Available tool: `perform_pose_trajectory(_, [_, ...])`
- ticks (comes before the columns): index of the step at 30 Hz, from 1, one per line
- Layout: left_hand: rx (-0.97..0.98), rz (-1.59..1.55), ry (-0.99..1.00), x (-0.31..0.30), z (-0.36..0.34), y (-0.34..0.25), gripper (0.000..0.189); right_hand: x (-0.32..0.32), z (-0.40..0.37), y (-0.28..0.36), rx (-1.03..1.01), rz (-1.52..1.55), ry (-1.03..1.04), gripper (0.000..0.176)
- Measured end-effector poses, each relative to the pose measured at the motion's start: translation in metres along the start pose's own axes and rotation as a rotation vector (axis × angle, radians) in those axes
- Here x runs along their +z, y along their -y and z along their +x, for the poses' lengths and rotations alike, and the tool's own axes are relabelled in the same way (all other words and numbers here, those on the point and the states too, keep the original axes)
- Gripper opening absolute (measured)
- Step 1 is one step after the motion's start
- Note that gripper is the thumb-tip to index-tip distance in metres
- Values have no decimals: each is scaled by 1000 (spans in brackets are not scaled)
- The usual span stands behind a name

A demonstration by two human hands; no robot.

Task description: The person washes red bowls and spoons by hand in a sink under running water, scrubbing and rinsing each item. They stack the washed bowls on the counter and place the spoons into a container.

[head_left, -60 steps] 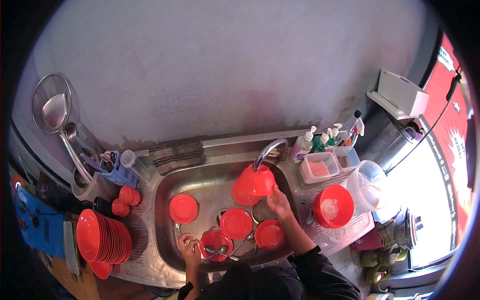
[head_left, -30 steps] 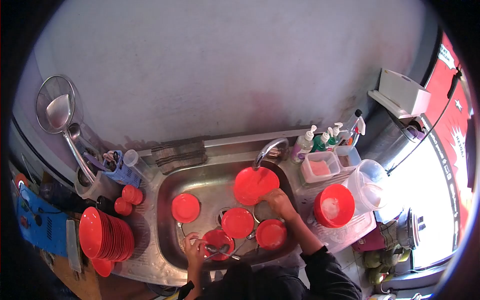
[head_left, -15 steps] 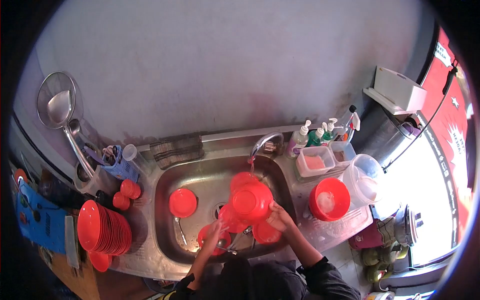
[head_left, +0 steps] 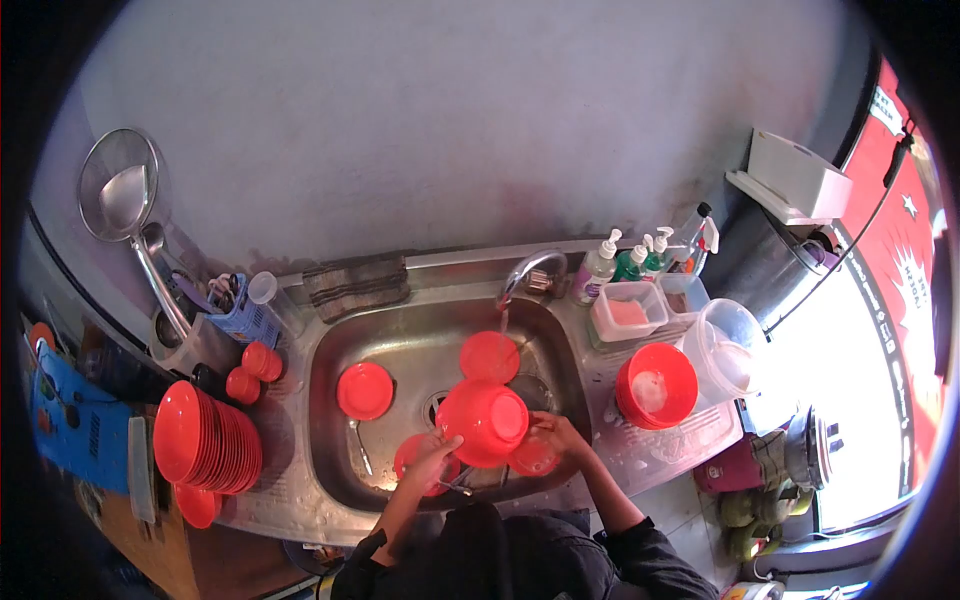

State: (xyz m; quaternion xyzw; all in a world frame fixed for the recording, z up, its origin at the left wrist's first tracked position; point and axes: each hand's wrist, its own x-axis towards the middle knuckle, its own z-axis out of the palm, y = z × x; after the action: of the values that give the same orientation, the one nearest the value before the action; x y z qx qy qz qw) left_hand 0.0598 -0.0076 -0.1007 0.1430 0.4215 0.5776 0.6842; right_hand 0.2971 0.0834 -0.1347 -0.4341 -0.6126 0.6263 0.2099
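Note:
A red bowl (head_left: pixel 485 422) is held over the steel sink (head_left: pixel 335 470), turned so that its underside and round foot face up. My left hand (head_left: pixel 430 462) grips its lower left side, thumb lying on the outside. At the bowl's right edge is my right hand (head_left: pixel 557 436), its fingers closed against the rim and partly hidden. Behind the bowl, a red dish (head_left: pixel 489 356) sits below the running tap (head_left: pixel 522 275). Other red dishes lie beneath my hands, one (head_left: pixel 415 462) on the left and one (head_left: pixel 535 458) on the right.
A small red plate (head_left: pixel 365 391) and a spoon (head_left: pixel 362 450) lie in the sink's left part. Stacked red plates (head_left: pixel 205 440) stand on the left drainboard. To the right are red bowls (head_left: pixel 657 386) with suds, a clear tub (head_left: pixel 722 345), a sponge container (head_left: pixel 628 312) and pump bottles (head_left: pixel 597 268).
The bowl has moved slightly left and toward me, and its foot has turned to the right. My left hand, previously free of it, now grips it. My right hand stays at its right edge.

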Motion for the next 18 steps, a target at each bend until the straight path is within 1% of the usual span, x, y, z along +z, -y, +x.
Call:
perform_pose_trajectory(1, [80,336,36,-9,1,-2,10,-7,-5,0,0,-3,9,31])
perform_pose_trajectory(2, [161,672,66,-15,1,-3,7,-11,-17,24,-195,-333,-180,31])
perform_pose_trajectory(3, [168,666,48,-10,-7,-11,7,-16,-28,49,-396,-658,-365,30])
perform_pose_trajectory(5, [849,1811,71,4,-28,-32,5,-29,-40,92,-398,-880,-464,29])
perform_pose_trajectory(7, [794,1828,6,-8,-38,-35,5,-50,-45,95,-341,-1023,-660,29])
perform_pose_trajectory(9, [733,1845,-79,-19,-54,-43,7,-61,-63,116,-256,-1143,-816,34])
perform_pose_trajectory(11, [969,1915,-152,-24,-77,-60,12,-65,-74,118,-106,-1165,-918,44])
perform_pose_trajectory(12, [902,1929,-191,-28,-92,-66,15,-69,-78,113,-32,-1137,-883,48])
perform_pose_trajectory(13, [870,1934,-274,-33,-105,-73,15,-76,-80,100,45,-1116,-838,52])
perform_pose_trajectory(15, [947,1931,-377,-44,-134,-85,15,-111,-76,43,-140,-1116,-677,53])
perform_pose_trajectory(16, [937,1933,-409,-49,-155,-94,17,-136,-72,8,-187,-1100,-631,49])
perform_pose_trajectory(17, [899,1931,-469,-50,-179,-104,18,-149,-64,-12,-226,-1083,-591,44])
perform_pose_trajectory(18, [892,1922,-571,-49,-205,-113,18,-140,-60,2,-247,-1084,-553,44])
